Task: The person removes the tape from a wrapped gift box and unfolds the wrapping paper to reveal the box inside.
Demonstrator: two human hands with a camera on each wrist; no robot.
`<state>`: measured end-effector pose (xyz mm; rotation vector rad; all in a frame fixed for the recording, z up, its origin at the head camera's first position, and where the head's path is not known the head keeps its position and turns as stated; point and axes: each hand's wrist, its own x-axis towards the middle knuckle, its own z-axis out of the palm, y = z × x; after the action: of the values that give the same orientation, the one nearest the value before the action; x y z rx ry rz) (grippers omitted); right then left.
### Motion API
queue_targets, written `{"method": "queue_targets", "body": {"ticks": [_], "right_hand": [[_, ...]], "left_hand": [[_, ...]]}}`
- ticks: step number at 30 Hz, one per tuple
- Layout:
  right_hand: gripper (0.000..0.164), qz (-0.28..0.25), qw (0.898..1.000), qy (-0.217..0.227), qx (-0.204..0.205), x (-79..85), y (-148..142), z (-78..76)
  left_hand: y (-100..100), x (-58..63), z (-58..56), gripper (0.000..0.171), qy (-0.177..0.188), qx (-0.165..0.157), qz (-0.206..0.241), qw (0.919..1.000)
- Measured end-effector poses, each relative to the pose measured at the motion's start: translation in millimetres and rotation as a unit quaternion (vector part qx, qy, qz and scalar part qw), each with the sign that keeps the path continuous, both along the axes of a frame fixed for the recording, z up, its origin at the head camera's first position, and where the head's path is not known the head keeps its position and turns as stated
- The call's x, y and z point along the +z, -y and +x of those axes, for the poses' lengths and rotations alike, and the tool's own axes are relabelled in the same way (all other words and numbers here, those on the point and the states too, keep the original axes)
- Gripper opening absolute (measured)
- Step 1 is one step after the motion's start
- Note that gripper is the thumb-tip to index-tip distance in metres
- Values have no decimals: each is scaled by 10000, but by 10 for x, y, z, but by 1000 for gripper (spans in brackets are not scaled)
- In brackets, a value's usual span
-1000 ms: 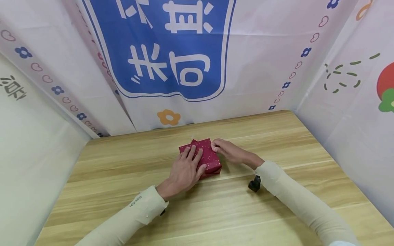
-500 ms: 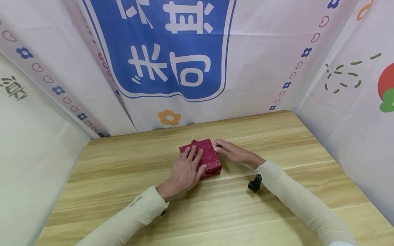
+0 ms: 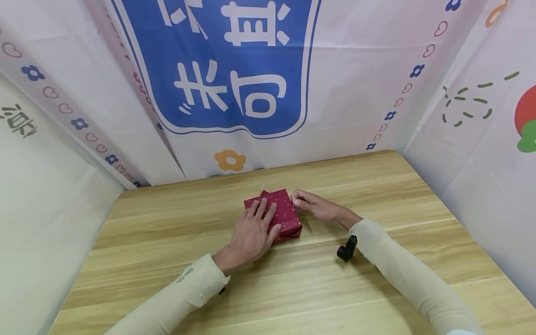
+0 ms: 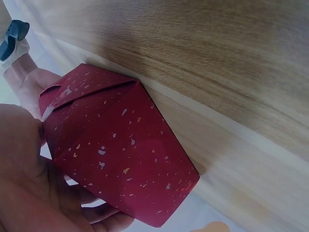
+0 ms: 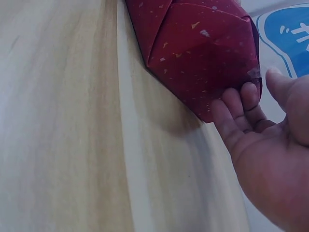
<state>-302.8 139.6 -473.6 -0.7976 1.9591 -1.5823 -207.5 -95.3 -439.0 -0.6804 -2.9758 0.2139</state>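
Observation:
A small box wrapped in dark red paper with gold flecks lies on the table. My left hand rests flat across its top, fingers spread. Against the right side of the wrapped box, my right hand touches the paper with bent fingertips. In the right wrist view, the fingers press the folded end, while the thumb stands apart from them. A bit of clear tape shows on the paper near these fingertips. Folded flaps are visible at this end. The box's underside is hidden.
The wood-grain table meets a printed cloth backdrop behind the box. White side panels stand at left and right. A small black camera hangs at the right wrist. A clear strip sticks up behind the box.
My right hand has shifted slightly to the right along the side of the box. The left hand and the wrapped box have stayed nearly still.

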Motion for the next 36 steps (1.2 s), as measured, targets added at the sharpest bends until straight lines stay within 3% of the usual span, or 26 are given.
{"method": "queue_targets", "body": {"ticks": [13,36], "right_hand": [[17,-564,9948,844,-96,-79,-5,19],[12,-1196,9858,1148,-278,-221,-16,68]], "left_hand": [[5,3,7,63,-4,14,-48,10000],[-3,-1,8,63,16,46,55,10000]]}}
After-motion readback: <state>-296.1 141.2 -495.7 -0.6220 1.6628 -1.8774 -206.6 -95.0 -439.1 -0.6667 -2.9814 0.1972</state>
